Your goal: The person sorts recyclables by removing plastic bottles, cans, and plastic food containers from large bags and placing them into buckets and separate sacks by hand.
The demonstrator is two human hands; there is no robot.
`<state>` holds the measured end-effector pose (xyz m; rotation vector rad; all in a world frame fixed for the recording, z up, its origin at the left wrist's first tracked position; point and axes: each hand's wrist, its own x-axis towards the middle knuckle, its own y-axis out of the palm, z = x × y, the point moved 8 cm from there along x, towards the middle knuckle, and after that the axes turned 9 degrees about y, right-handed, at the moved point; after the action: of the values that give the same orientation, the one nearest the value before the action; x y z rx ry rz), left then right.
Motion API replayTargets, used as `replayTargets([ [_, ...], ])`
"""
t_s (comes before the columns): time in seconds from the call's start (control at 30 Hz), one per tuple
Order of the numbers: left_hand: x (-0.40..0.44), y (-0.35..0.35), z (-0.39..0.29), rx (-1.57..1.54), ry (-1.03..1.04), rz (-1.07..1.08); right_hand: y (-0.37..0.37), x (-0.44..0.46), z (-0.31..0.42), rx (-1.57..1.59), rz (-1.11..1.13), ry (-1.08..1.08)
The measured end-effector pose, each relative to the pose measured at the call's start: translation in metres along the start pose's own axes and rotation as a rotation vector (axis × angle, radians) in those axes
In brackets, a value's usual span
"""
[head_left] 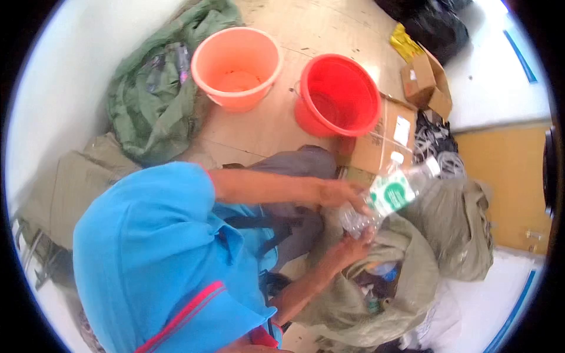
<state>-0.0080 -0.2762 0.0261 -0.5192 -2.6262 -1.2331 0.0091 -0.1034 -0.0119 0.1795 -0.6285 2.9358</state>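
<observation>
Now your left hand [346, 194] and right hand [358, 242] are wrapped around the clear plastic bottles [391, 194], beside the big sack [419, 250]. Slick bottles, held just by their bottoms, could slip and drop outside the sack if you squeeze loosely.

On the left is a white wall [76, 70]. The floor [329, 29] is pale tan with dark specks. On the right, a yellow-brown panel [506, 188] sits between white parts [497, 88] with blue strips [519, 56].
</observation>
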Motion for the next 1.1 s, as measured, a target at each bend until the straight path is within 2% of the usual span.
replayTargets([
  [0.1,-0.037,-0.037,-0.072,0.073,0.189,-0.209,0.083,-0.001,0.075,0.271,0.220,0.186],
  [0.13,-0.052,-0.051,-0.092,0.069,0.230,-0.284,0.109,-0.003,0.086,0.353,0.247,0.368],
  [0.2,-0.085,-0.089,-0.120,-0.089,0.310,-0.262,0.171,-0.010,0.111,0.403,0.537,0.222],
  [0.27,-0.161,-0.153,-0.170,-0.229,0.511,-0.630,0.212,-0.038,0.168,0.508,0.766,0.083],
  [0.3,-0.193,-0.164,-0.201,-0.072,0.539,-0.685,0.228,-0.049,0.168,0.475,0.935,0.177],
  [0.4,-0.262,-0.156,-0.302,0.869,0.494,-0.660,0.240,-0.049,0.159,0.374,0.985,0.209],
  [0.43,-0.288,-0.161,-0.329,1.067,0.463,-0.690,0.234,-0.044,0.136,0.335,0.965,0.314],
  [0.47,-0.326,-0.198,-0.345,1.009,0.334,-0.853,0.224,-0.039,0.119,0.290,0.936,0.424],
  [0.5,-0.366,-0.234,-0.359,0.930,0.207,-1.008,0.212,-0.035,0.112,0.285,0.925,0.431],
  [0.53,-0.414,-0.290,-0.364,0.683,0.066,-1.243,0.192,-0.027,0.099,0.273,0.815,0.480],
  [0.57,-0.449,-0.328,-0.369,0.673,0.056,-1.239,0.169,-0.020,0.087,0.257,0.706,0.527],
  [0.63,-0.505,-0.369,-0.377,0.796,-0.278,-1.554,0.124,-0.010,0.052,0.197,0.570,0.546],
  [0.67,-0.508,-0.378,-0.375,0.795,-0.284,-1.547,0.100,-0.007,0.034,0.162,0.496,0.552],
  [0.73,-0.524,-0.389,-0.369,0.872,-0.469,-1.678,0.042,-0.003,-0.014,0.121,0.359,0.574],
  [0.77,-0.525,-0.392,-0.364,0.872,-0.479,-1.669,0.011,-0.005,-0.035,0.117,0.292,0.596],
  [0.8,-0.525,-0.392,-0.365,0.944,-0.428,-1.686,-0.013,-0.012,-0.039,0.113,0.284,0.602],
  [0.87,-0.535,-0.400,-0.371,1.139,-0.276,-1.728,-0.056,-0.021,-0.045,0.065,0.104,0.658],
  [0.9,-0.552,-0.408,-0.383,1.421,-0.433,-1.782,-0.065,-0.019,-0.049,0.068,0.080,0.665],
  [0.93,-0.581,-0.424,-0.391,1.700,-0.457,-1.889,-0.085,-0.016,-0.057,0.076,0.016,0.700],
  [0.97,-0.558,-0.403,-0.393,1.797,-0.662,-1.751,-0.118,-0.024,-0.056,0.078,-0.101,0.731],
  [1.0,-0.539,-0.421,-0.390,1.925,-0.708,-1.631,-0.144,-0.024,-0.050,0.116,-0.177,0.556],
  [1.07,-0.512,-0.448,-0.399,2.065,-0.556,-1.493,-0.194,-0.019,-0.057,-0.041,-0.328,0.496],
  [1.1,-0.488,-0.449,-0.405,2.083,-0.415,-1.445,-0.206,-0.020,-0.046,0.047,-0.434,0.548],
])
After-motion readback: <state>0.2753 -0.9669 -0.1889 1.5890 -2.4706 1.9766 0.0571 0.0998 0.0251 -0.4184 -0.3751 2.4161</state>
